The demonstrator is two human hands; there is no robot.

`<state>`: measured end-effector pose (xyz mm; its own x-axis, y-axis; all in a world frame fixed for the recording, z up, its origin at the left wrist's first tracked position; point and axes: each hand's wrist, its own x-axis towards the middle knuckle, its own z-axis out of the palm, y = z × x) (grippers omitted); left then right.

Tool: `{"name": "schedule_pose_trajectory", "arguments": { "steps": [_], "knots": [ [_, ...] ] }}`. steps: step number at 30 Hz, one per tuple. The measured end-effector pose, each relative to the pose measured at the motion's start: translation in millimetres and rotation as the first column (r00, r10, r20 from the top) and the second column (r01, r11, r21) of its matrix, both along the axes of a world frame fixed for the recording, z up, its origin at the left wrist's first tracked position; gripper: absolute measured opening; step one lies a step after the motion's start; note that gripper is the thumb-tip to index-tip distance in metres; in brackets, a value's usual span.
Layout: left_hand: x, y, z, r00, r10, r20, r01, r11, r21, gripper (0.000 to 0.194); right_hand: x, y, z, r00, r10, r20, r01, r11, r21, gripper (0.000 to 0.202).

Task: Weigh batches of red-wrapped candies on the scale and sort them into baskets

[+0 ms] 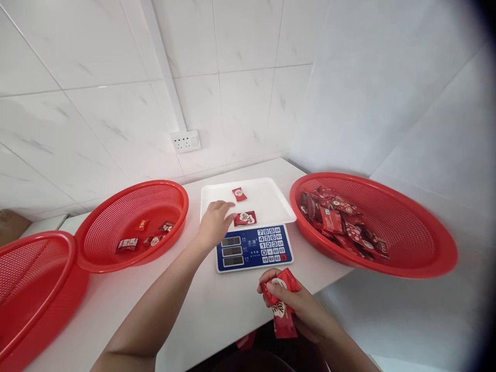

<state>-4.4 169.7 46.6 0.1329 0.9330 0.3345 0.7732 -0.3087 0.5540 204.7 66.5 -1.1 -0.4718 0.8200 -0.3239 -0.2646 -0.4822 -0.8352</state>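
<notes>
My left hand [215, 222] reaches over the white tray of the weighing scale [267, 199], fingers apart and curved. Its thumb is at the left end of a red packet [245, 218] with white and black print; I cannot tell if they touch. A smaller red packet [239, 194] lies farther back on the tray. In front of the scale, my right hand [302, 302] is closed around red packets [284, 315], one hanging down with its printed side showing. The scale's blue keypad panel [253, 248] faces me, its display digits hard to read.
On the right stands a red mesh basket [418, 248] heaped with red packets [344, 222]. To the left, another red basket [112, 219] has several packets in it, and a further red basket [42, 305] overlaps its side. A tiled wall with a socket [186, 141] rises behind the white table [201, 315].
</notes>
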Motion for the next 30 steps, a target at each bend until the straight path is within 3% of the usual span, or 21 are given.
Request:
{"name": "schedule_pose_trajectory", "arguments": {
  "steps": [4,8,10,14,17,19,21,23,28,30],
  "knots": [
    [14,5,-4.7,0.988,-0.116,-0.099,0.112,0.992,-0.052,0.016,0,0,-0.1,1.000,-0.005,0.011,0.005,1.000,0.000,0.032],
    [22,20,-3.6,0.990,-0.083,-0.114,0.076,0.995,-0.068,0.022,0,-1,-1.0,1.000,-0.001,0.003,0.001,1.000,0.007,0.031],
    [26,17,0.3,0.993,-0.081,-0.091,0.075,0.995,-0.063,0.024,1,-1,-1.7,1.000,-0.005,-0.003,0.005,1.000,0.010,0.030],
    [44,-24,2.9,0.965,-0.261,0.002,0.259,0.960,-0.110,0.024,4,-2,-3.8,1.000,-0.022,0.006,0.022,1.000,-0.014,0.029],
    [58,-64,-5.4,0.858,-0.470,0.208,0.508,0.836,-0.205,0.025,2,-2,-6.6,1.000,0.020,0.017,-0.020,1.000,0.005,0.029],
    [64,-82,-12.5,0.782,-0.505,0.366,0.603,0.760,-0.240,0.020,-1,-3,-8.5,0.998,0.063,0.030,-0.064,0.997,0.046,0.031],
    [65,-92,-17.5,0.755,-0.449,0.477,0.609,0.750,-0.259,0.013,-5,-3,-9.9,0.993,0.106,0.048,-0.109,0.993,0.054,0.034],
    [63,-98,-19.0,0.760,-0.352,0.547,0.563,0.777,-0.282,0.009,-9,-4,-10.5,0.987,0.152,0.050,-0.154,0.988,0.035,0.031],
    [49,-107,-17.5,0.799,-0.056,0.598,0.368,0.832,-0.415,0.011,-11,-2,-11.4,0.963,0.267,0.029,-0.268,0.962,0.050,0.018],
    [44,-108,-19.5,0.778,0.036,0.628,0.322,0.834,-0.447,0.012,-10,-1,-12.5,0.961,0.275,0.031,-0.276,0.959,0.067,0.020]
  ]
}}
